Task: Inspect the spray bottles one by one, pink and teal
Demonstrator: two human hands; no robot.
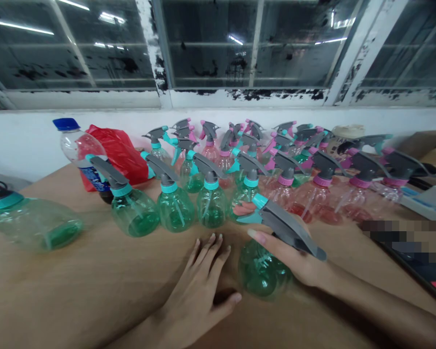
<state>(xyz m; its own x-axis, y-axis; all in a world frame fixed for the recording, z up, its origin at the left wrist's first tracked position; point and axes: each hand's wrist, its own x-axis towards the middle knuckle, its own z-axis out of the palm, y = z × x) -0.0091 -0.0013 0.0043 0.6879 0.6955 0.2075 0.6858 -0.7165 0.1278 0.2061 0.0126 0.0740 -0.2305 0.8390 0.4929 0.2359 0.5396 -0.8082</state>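
My right hand (298, 259) is wrapped round the neck of a green spray bottle (263, 271) with a grey and teal trigger head, tilted toward me just above or on the table; its contact with the wood I cannot tell. Left of it, my left hand (203, 281) lies flat on the wooden table (123, 281), fingers spread and holding nothing. Beyond my hands stands a row of spray bottles: green ones (176, 208) with teal collars on the left, pink ones (323, 201) with pink collars on the right. Another green spray bottle (36, 223) lies on its side at the far left.
More spray bottles (210, 135) crowd behind the front row, against the wall. A blue-capped soda bottle (72, 140) and a red plastic bag (123, 150) stand at back left. A dark flat device (410, 252), partly pixelated, lies at right near a cardboard box (425, 145).
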